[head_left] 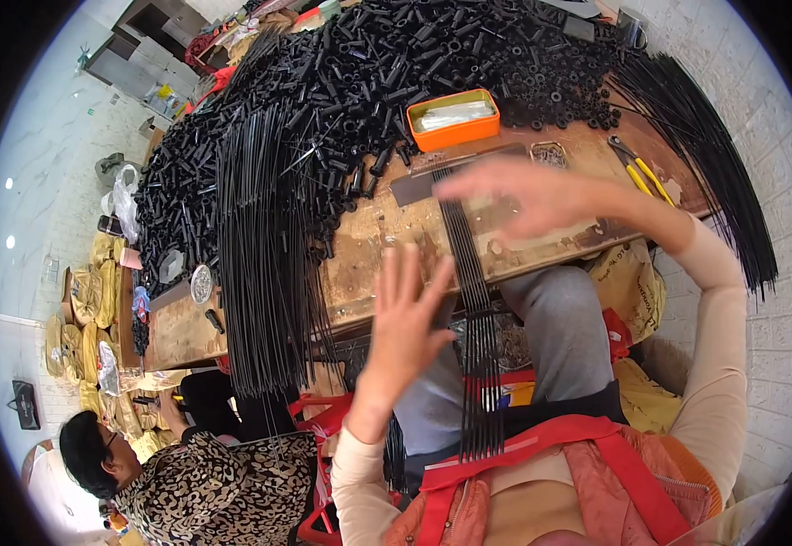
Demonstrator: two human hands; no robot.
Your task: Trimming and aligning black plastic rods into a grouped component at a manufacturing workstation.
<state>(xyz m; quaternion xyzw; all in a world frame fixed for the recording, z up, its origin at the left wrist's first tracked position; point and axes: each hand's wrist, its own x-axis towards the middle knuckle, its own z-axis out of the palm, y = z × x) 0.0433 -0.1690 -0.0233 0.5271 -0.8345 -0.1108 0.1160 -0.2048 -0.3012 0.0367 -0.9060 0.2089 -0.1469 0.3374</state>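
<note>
Several thin black rods (pixel 469 264) lie side by side in a flat row, running from a dark flat plate (pixel 411 189) on the wooden table (pixel 359 264) down over its front edge to my lap. My left hand (pixel 405 314) is raised just left of this row, fingers spread, holding nothing. Over the far end of the rods, beside the plate, my right hand (pixel 523 193) reaches leftward. Motion blurs its fingers, so whether it holds anything is unclear. Just behind the plate stands an orange box (pixel 455 139) with white strips inside.
Black tubular parts (pixel 359 68) are heaped across the back. Bundles of long black rods lie at left (pixel 259 246) and right (pixel 705 155). Yellow-handled pliers (pixel 641 171) and a small tray of bits (pixel 549 155) sit at right. Another person (pixel 223 482) in patterned clothing sits at lower left.
</note>
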